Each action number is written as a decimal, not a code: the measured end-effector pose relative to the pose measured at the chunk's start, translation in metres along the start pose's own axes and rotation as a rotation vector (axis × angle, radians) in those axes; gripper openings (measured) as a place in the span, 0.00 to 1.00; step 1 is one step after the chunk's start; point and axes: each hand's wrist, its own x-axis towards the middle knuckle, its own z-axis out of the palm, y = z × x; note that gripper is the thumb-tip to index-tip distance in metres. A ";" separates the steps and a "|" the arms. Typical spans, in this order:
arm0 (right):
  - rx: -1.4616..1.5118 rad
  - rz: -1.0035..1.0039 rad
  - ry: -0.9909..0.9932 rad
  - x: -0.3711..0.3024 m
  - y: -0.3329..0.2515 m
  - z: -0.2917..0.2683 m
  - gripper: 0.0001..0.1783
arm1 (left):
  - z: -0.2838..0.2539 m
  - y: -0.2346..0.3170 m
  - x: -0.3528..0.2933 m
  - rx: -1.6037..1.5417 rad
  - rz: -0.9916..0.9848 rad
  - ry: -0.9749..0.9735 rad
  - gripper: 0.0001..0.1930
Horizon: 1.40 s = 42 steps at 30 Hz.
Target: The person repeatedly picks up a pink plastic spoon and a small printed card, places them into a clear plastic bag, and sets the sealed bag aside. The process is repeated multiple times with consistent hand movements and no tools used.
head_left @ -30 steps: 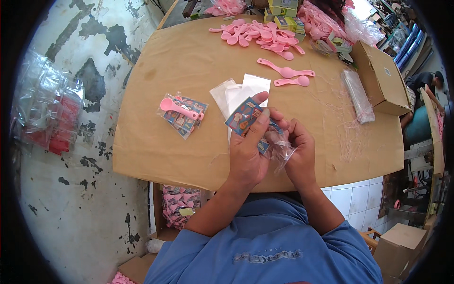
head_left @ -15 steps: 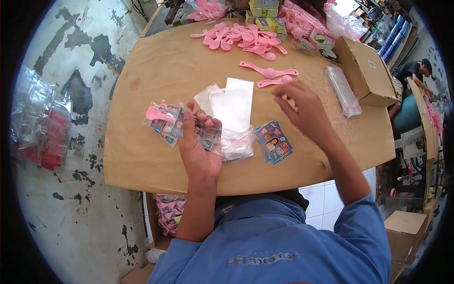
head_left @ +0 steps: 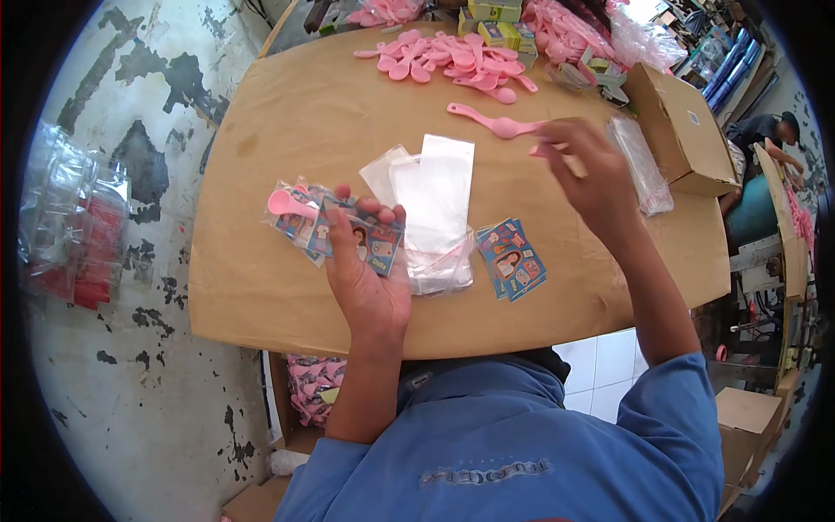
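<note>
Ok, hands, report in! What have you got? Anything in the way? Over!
Left hand holding bagged blue card. Right hand pinching pink spoon, mostly hidden. Plastic bags, card stack between hands, neither visibly blocking.

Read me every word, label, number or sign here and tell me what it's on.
Blue shirt: stylised lettering, which I won't copy out.
Card in the left hand: print too small to read.
Cards on the table: print too small to read.
Cardboard box: white label, too small to read.
Yellow boxes: any print too blurred to read.
</note>
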 end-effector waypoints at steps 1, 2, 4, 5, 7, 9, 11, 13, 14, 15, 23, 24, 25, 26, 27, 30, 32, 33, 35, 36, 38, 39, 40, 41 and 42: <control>0.121 0.156 0.059 -0.010 -0.011 -0.008 0.13 | -0.003 -0.001 0.002 -0.004 0.028 -0.035 0.20; 0.131 0.162 0.048 -0.022 -0.017 -0.011 0.13 | -0.002 -0.001 0.004 0.003 0.028 -0.021 0.20; 0.717 0.602 0.239 -0.047 -0.028 -0.018 0.09 | 0.005 -0.002 0.005 0.027 0.118 -0.046 0.23; 0.725 0.608 0.233 -0.058 -0.031 -0.019 0.09 | 0.006 -0.002 0.005 0.015 0.127 -0.060 0.24; 0.784 0.749 0.169 -0.079 -0.036 -0.020 0.08 | 0.009 -0.002 0.005 0.020 0.131 -0.065 0.24; 0.847 0.798 0.191 -0.092 -0.050 -0.013 0.08 | 0.010 -0.002 0.006 0.027 0.131 -0.078 0.24; 0.939 0.858 0.214 -0.100 -0.062 -0.003 0.08 | 0.010 -0.002 0.006 -0.022 0.098 -0.146 0.22; 1.050 0.867 0.218 -0.101 -0.074 0.005 0.08 | 0.011 -0.004 0.004 -0.014 0.097 -0.142 0.22; 1.154 0.871 0.213 -0.100 -0.080 0.009 0.08 | 0.012 -0.005 0.003 -0.014 0.097 -0.133 0.22; 1.174 0.866 0.198 -0.099 -0.084 0.013 0.08 | 0.014 -0.006 0.002 -0.011 0.094 -0.141 0.22; 1.326 0.879 0.084 -0.091 -0.105 0.022 0.09 | 0.025 -0.021 -0.010 0.012 -0.001 -0.196 0.25; 1.372 0.874 0.039 -0.088 -0.106 0.021 0.08 | 0.026 -0.023 -0.012 0.008 -0.049 -0.213 0.26; 1.417 0.869 -0.004 -0.087 -0.106 0.020 0.08 | 0.027 -0.025 -0.016 0.007 -0.082 -0.199 0.26; 1.415 0.870 -0.003 -0.087 -0.105 0.023 0.08 | 0.027 -0.027 -0.018 0.006 -0.084 -0.199 0.26; 1.363 0.785 0.001 -0.088 -0.103 0.029 0.09 | 0.027 -0.028 -0.019 -0.040 -0.149 -0.195 0.27; 1.268 0.699 0.029 -0.090 -0.100 0.042 0.12 | 0.026 -0.034 -0.024 -0.096 -0.243 -0.191 0.28; 1.230 0.695 0.048 -0.089 -0.100 0.049 0.14 | 0.027 -0.037 -0.026 -0.084 -0.285 -0.214 0.28; 1.197 0.678 0.095 -0.088 -0.100 0.052 0.16 | 0.028 -0.036 -0.026 -0.081 -0.294 -0.229 0.26; 1.166 0.663 0.138 -0.085 -0.102 0.056 0.19 | 0.024 -0.035 -0.024 -0.082 -0.311 -0.221 0.25; 1.082 0.635 0.184 -0.081 -0.105 0.055 0.21 | 0.022 -0.035 -0.023 -0.085 -0.328 -0.217 0.24; 1.000 0.605 0.227 -0.074 -0.106 0.050 0.22 | 0.022 -0.031 -0.022 -0.051 -0.341 -0.208 0.23; 0.829 0.419 0.226 -0.072 -0.103 0.046 0.22 | 0.022 -0.029 -0.021 -0.019 -0.357 -0.202 0.22; 0.655 0.236 0.224 -0.070 -0.098 0.041 0.22 | 0.021 -0.027 -0.019 -0.019 -0.355 -0.200 0.22; 0.659 0.236 0.219 -0.070 -0.093 0.035 0.22 | 0.019 -0.026 -0.015 0.003 -0.363 -0.152 0.22; 0.634 0.105 0.150 -0.070 -0.087 0.027 0.19 | 0.017 -0.024 -0.012 0.024 -0.372 -0.104 0.21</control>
